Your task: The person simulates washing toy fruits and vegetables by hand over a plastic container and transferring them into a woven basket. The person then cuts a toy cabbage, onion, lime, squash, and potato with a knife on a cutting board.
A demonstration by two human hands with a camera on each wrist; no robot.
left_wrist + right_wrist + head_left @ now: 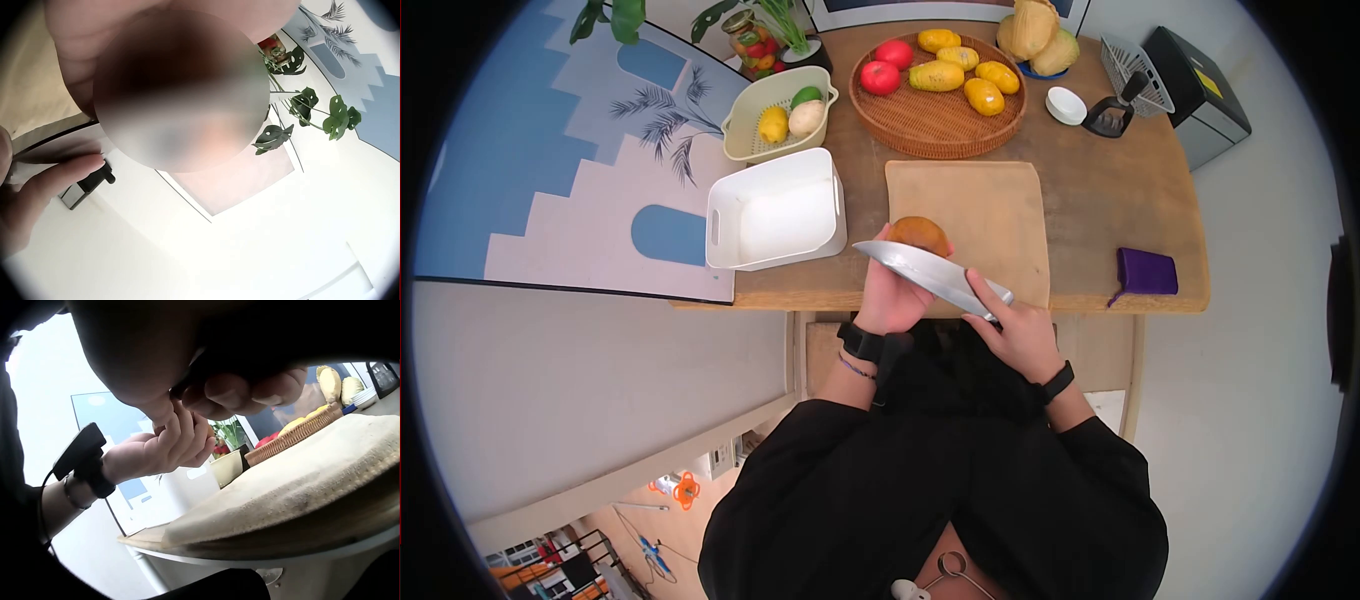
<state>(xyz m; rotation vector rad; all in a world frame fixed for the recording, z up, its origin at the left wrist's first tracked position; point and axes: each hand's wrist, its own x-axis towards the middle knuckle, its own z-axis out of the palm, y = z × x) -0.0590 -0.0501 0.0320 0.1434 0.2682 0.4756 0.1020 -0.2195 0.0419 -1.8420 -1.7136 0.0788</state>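
In the head view the left hand [892, 298] grips a round orange-brown fruit [920, 234] over the near edge of the cutting board [990, 210]. The right hand [1022, 338] holds a large knife [930, 270] by its handle, index finger stretched along the blade's heel. Its blade slants across the near side of the fruit, tip to the left; whether it touches the skin cannot be told. In the right wrist view the left hand's fingers [181, 434] are curled, and the fruit is mostly hidden behind them. A blurred round patch covers the middle of the left wrist view.
Left of the board stands a white bin [785, 215], with a colander [745, 130] behind it. A wicker tray [945, 130] of yellow and red produce lies beyond the board. A purple pouch [1146, 272], white bowl [1065, 105] and black-handled tool [1108, 118] are at right.
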